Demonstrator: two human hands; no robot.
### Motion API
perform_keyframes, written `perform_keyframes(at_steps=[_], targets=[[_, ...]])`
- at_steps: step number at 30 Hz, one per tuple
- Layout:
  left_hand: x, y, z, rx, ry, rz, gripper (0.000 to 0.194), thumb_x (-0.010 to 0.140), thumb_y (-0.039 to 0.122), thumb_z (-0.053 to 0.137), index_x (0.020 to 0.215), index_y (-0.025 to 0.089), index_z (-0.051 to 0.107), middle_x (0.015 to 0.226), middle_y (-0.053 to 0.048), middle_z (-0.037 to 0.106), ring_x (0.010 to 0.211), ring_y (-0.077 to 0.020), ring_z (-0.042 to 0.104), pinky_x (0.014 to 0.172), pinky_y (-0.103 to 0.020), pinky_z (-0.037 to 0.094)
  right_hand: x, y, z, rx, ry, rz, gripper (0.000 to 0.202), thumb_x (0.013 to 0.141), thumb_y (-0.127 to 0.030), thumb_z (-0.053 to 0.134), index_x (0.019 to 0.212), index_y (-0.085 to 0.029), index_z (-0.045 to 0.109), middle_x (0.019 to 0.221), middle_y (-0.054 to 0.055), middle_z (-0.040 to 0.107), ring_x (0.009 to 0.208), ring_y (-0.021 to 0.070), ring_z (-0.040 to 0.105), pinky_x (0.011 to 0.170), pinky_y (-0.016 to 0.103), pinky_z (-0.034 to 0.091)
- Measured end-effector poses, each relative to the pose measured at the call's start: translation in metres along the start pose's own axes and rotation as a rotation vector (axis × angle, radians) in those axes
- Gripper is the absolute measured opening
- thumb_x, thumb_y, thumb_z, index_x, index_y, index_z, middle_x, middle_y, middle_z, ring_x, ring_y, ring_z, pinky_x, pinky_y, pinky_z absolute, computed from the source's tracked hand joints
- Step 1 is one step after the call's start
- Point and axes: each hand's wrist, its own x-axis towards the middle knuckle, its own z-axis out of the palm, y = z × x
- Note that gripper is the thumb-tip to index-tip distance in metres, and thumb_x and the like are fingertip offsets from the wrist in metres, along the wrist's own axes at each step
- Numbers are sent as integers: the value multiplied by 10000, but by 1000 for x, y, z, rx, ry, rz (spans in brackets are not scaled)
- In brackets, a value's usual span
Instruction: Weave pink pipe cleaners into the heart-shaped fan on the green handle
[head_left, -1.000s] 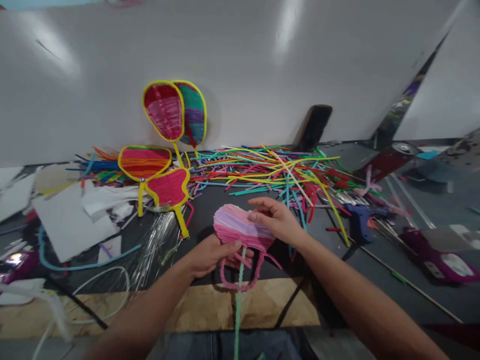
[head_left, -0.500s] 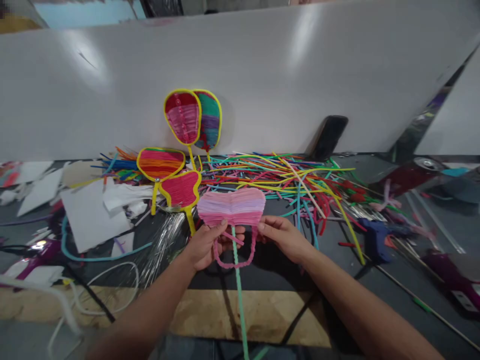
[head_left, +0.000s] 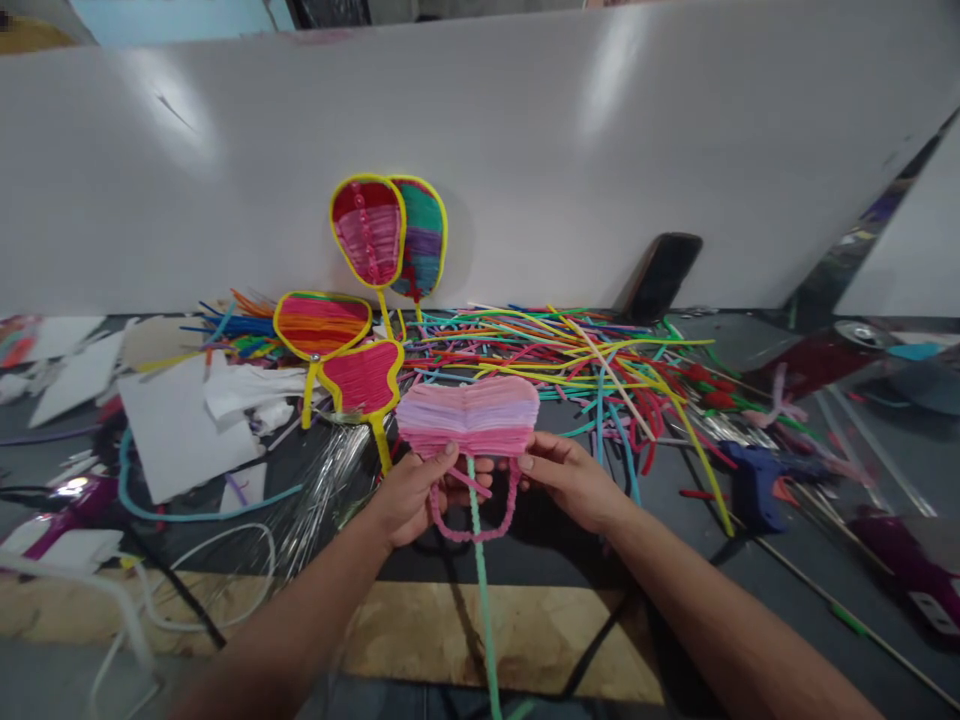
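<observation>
Between my hands is a fan made of pipe cleaners, filled with pink and lilac rows in its upper part. Its lower part is a bare pink twisted loop, and a light green stem runs down through the middle toward me. My left hand grips the fan at the lower left of the filled rows, thumb in front and fingers behind. A short pink pipe cleaner end sticks out beside that thumb. My right hand pinches the right side of the frame just below the rows; some of its fingertips are hidden.
Fans with yellow rims lie left of centre, one of them pink; two more lean on the white board. Loose pipe cleaners cover the back. A phone, a can and a blue glue gun are at right.
The fan's filled part is turned slightly and reaches a little farther right. Both hands keep nearly the same hold. The whole view has shifted slightly.
</observation>
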Motion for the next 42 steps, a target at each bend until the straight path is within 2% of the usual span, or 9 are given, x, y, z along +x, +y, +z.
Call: perform_keyframes(at_steps=[3,9,14,17,20,25,32,38,42], targets=[[0,-2,1,50,-19,-2,293,726,364,680,869,109,660,845,-126,714,724,-219,678,644,-316,548,1,2,0,31,26,11,247,689,-352,725,871,-190,685,745,11,652,654,118,559,649,264,442],[0,-3,5,33,94,128,316,648,276,755,919,155,647,693,-14,687,601,-148,642,562,-247,530,0,5,1,-4,15,-15,229,727,-364,697,869,-185,698,729,14,671,660,114,583,678,256,456],[1,-4,5,48,109,126,321,654,296,748,916,142,646,701,-25,687,605,-149,639,558,-242,525,0,4,1,35,7,23,275,728,-419,681,866,-182,691,749,33,680,671,132,607,672,266,476],[2,-3,3,20,126,140,269,649,295,748,846,144,646,727,-24,690,615,-138,637,566,-229,516,0,1,0,82,-9,53,326,731,-465,661,901,-187,682,784,54,688,687,146,622,664,273,483],[3,-3,1,7,132,129,221,660,308,737,767,143,635,675,-9,676,588,-132,627,566,-233,509,-1,-1,-1,84,-40,58,322,696,-419,709,929,-198,678,835,58,693,694,142,621,670,270,480],[3,-3,1,21,115,134,210,685,310,718,781,142,635,671,-9,673,599,-135,627,585,-239,509,-1,2,0,87,-47,21,275,701,-336,723,936,-200,677,845,40,689,730,135,621,690,263,472],[3,-3,4,27,142,164,242,660,302,742,824,149,651,726,-15,696,614,-133,627,580,-229,496,-1,3,4,140,20,27,212,712,-303,711,898,-205,684,781,21,691,664,114,609,680,252,464],[1,-4,9,69,186,244,269,630,276,768,844,152,663,717,-17,698,702,-161,645,719,-278,506,2,4,8,228,60,57,181,694,-284,699,850,-193,685,716,14,683,647,127,614,664,261,475],[-2,-4,12,69,183,246,259,623,278,771,823,154,663,693,-17,694,716,-175,648,709,-296,517,2,5,11,236,105,37,167,679,-268,695,821,-179,686,691,5,680,614,115,606,618,229,463]])
